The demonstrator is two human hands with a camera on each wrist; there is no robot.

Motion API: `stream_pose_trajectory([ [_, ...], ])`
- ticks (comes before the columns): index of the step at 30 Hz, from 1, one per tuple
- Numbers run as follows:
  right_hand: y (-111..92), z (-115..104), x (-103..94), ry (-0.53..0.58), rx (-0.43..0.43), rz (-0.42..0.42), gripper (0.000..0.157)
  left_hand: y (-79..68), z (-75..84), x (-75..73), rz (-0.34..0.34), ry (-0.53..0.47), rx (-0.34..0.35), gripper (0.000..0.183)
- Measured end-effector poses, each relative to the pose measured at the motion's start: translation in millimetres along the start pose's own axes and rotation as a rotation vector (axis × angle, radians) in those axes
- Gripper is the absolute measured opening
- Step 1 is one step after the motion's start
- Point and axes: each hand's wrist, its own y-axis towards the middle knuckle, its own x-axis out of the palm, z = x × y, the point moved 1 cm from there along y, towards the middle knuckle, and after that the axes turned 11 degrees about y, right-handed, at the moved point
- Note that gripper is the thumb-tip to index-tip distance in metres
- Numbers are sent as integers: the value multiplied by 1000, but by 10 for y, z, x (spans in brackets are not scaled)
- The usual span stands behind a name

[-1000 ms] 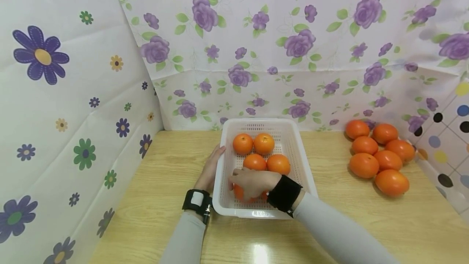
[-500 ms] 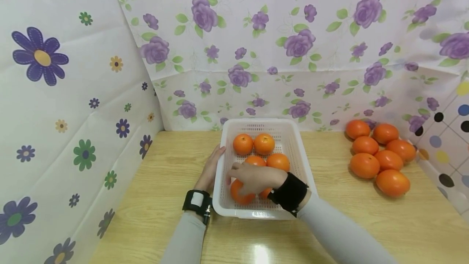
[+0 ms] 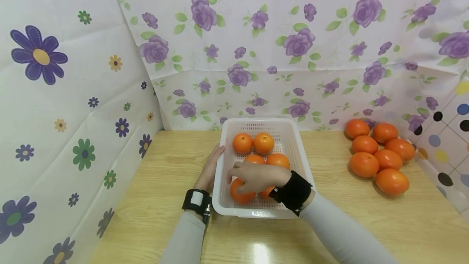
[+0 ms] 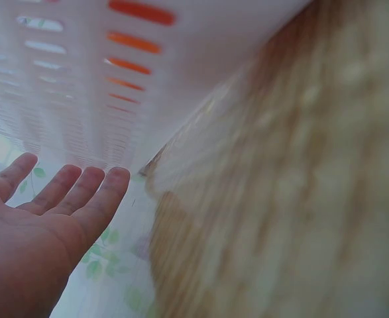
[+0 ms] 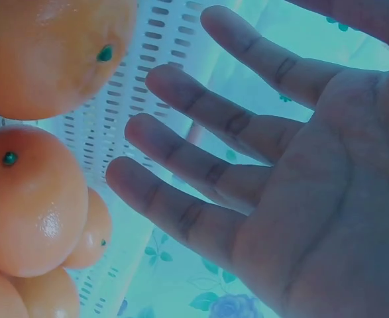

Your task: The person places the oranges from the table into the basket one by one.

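Observation:
A white perforated plastic basket (image 3: 260, 121) stands on the table with several oranges in it. Two oranges sit at the back, one of them this orange (image 3: 242, 143), two in the middle and two in front. My right hand (image 3: 254, 176) hovers over the front left orange (image 3: 239, 195), covering part of it and the ones beside it. In the right wrist view its fingers (image 5: 181, 149) are spread and relaxed, with a gap to the oranges (image 5: 38, 199). My left hand (image 3: 209, 170) lies along the basket's left outer side, fingers (image 4: 105, 199) extended near the slotted wall.
A group of orange-red fruits (image 3: 388, 160) lies on the wooden table (image 3: 340, 215) to the right, near the dotted side wall. A flowered cloth (image 3: 271, 52) hangs right behind the basket. Another flower-printed cloth (image 3: 73, 105) borders the table on the left.
My right hand has come off the front left orange and moved slightly up and right, showing more of that orange. The left hand and basket have stayed in place.

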Motion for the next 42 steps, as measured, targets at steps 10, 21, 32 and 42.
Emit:
stream_pose_trajectory([
  [10, -161, 3, -142, 13, -36, 31, 27, 1, 5, 4, -10, -17, 5, 70],
  [21, -378, 70, -321, 66, -76, 162, 26, 9, 4, 1, 8, -3, -2, 71],
  [32, -536, 201, -415, 190, -181, 371, 25, 9, -5, -3, 5, 19, -10, 73],
  [42, -634, 343, -524, 284, -259, 582, 23, 9, -6, -14, -18, -4, 1, 72],
])
